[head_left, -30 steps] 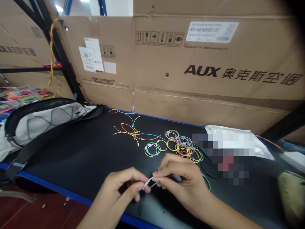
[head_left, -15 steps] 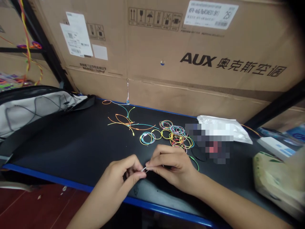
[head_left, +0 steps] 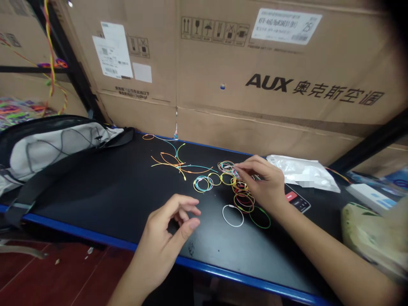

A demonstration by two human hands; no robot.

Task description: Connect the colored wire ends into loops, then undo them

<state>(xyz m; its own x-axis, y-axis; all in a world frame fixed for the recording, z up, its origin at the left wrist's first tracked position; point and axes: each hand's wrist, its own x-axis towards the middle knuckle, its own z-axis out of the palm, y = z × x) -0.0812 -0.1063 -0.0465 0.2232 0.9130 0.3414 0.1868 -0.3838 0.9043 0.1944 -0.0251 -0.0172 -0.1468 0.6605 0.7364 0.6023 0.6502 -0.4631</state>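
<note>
Flanking our right hand [head_left: 266,180] are coloured loops [head_left: 240,185] and a white bag [head_left: 296,170]. The white ring [head_left: 234,226] lies on the table [head_left: 95,182], right of our left hand [head_left: 165,231], its fingers parted, gripping nothing. Our right arm partly hides a phone [head_left: 298,199]; whether those fingertips pinch a loop, we cannot tell.

One loose white ring [head_left: 230,206], one dark-green ring [head_left: 263,228], one phone [head_left: 299,200]
</note>
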